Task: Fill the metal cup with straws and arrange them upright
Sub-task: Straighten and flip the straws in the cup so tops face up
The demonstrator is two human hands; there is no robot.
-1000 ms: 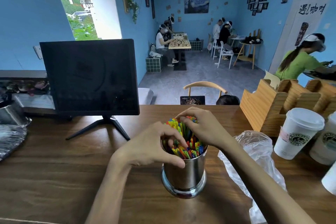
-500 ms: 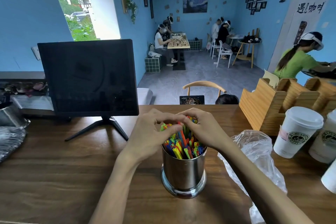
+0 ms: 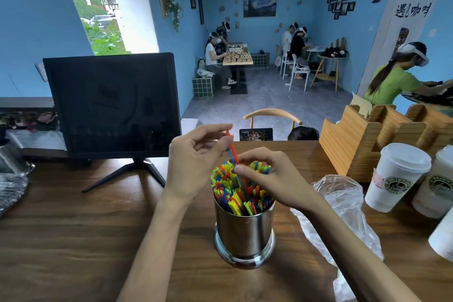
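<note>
A shiny metal cup stands on the wooden counter, packed with several upright coloured straws. My left hand is raised above the cup's left side and pinches a red and a blue straw between thumb and fingertips, lifted partly out of the bundle. My right hand sits over the cup's right rim, fingers curled, its thumb touching the same raised straws lower down.
A black monitor on a stand is at the back left. A crumpled clear plastic bag lies right of the cup. White lidded paper cups and a wooden organiser stand at the right. A foil item lies far left.
My left hand has risen from the straw tops, drawing a red and a blue straw up above the rest. My right hand stayed at the cup's right side.
</note>
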